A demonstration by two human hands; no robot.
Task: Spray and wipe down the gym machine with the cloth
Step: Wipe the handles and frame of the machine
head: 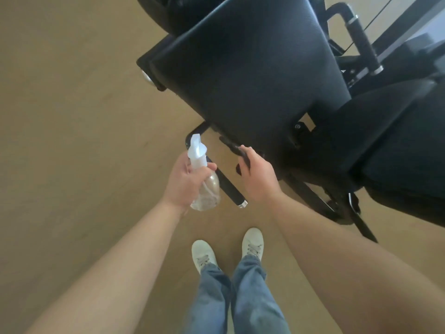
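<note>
My left hand (184,183) grips a clear spray bottle (207,190) by its neck, and the white nozzle points up and away from me. My right hand (258,175) holds a dark cloth (234,149) bunched in its fingers, close to the lower edge of the gym machine's large black pad (240,68). Most of the cloth is hidden inside the hand. A black handle bar (227,185) with a chrome end cap runs between my two hands, just behind the bottle.
A second black seat pad (390,150) lies to the right, with black frame struts (320,201) below it. Another foam-grip handle (362,42) stands at the upper right. Tan floor (72,116) spreads to the left. My white shoes (204,255) stand below the hands.
</note>
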